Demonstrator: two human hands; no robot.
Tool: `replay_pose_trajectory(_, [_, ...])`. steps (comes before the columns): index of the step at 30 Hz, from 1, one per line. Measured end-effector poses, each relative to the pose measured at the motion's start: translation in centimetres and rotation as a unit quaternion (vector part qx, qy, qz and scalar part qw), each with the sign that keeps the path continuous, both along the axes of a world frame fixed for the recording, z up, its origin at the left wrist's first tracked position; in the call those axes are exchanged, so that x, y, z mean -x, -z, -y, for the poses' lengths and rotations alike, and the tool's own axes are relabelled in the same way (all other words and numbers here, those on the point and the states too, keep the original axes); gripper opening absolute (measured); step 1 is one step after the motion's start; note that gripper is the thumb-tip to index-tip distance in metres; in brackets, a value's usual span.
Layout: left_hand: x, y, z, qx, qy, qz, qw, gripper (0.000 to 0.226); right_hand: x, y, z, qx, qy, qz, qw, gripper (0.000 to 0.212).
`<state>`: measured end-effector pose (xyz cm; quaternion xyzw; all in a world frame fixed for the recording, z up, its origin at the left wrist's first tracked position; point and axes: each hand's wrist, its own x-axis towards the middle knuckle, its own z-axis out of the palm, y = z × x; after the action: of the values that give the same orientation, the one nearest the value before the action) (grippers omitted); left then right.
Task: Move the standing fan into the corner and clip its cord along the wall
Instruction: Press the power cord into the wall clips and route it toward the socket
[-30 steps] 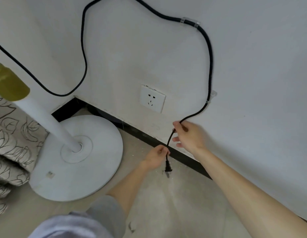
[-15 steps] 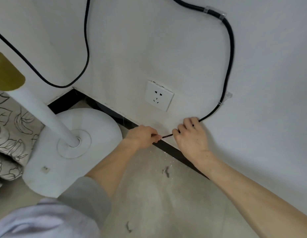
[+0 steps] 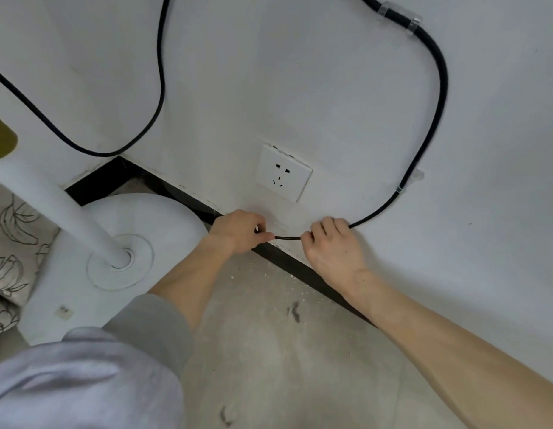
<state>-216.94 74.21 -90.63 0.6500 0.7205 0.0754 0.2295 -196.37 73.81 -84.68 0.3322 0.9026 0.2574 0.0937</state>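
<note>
The white standing fan's round base (image 3: pixel 163 218) and pole (image 3: pixel 61 199) stand in the corner at the left. Its black cord (image 3: pixel 441 85) loops along the white wall through a clear clip (image 3: pixel 399 14) at the top right and a second clear clip (image 3: pixel 408 182) lower down. My right hand (image 3: pixel 334 249) pinches the cord just below the wall socket (image 3: pixel 283 173). My left hand (image 3: pixel 241 232) is closed on the cord's end a short way to the left; the plug is hidden in that fist. The cord runs taut between both hands.
A black skirting strip (image 3: pixel 300 267) runs along the wall's foot above a dusty concrete floor (image 3: pixel 269 351). Leaf-patterned fabric (image 3: pixel 12 243) lies at the left edge beside the fan base. A grey sleeve (image 3: pixel 83 376) fills the lower left.
The plug, which hung down from my hands, has been lifted; my left hand has risen to the wall and closed around it. The cord now runs level between both hands.
</note>
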Motion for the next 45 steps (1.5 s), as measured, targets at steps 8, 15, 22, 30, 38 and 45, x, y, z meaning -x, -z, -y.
replay_pose_trajectory(8, [0.4, 0.5, -1.4, -0.048, 0.023, -0.064, 0.997, 0.034, 0.7, 0.4, 0.0, -0.010, 0.004, 0.001, 1.000, 0.052])
replay_pose_trajectory(15, [0.7, 2.7, -0.2, -0.059, -0.002, -0.009, 0.998, 0.035, 0.6, 0.7, -0.4, -0.016, -0.006, -0.019, 1.000, 0.040])
replay_pose_trajectory(22, [1.7, 2.1, -1.4, -0.035, 0.010, 0.004, 0.999, 0.031, 0.4, 1.5, -1.0, -0.030, -0.017, -0.044, 0.998, 0.053])
replay_pose_trajectory(30, [1.5, 1.3, -1.3, -0.048, -0.003, -0.045, 0.998, 0.039, 0.6, 1.9, -1.0, -0.047, -0.023, -0.049, 0.997, 0.047])
replay_pose_trajectory(38, [0.4, 0.3, -1.4, 0.009, -0.039, -0.049, 0.998, 0.043, 1.4, 0.8, -0.9, -0.021, -0.035, -0.026, 0.999, 0.044])
replay_pose_trajectory(45, [-1.4, 1.1, -0.6, 0.002, -0.145, -0.002, 0.989, 0.041, 0.9, 0.7, -0.5, -0.018, -0.036, 0.030, 0.999, 0.039])
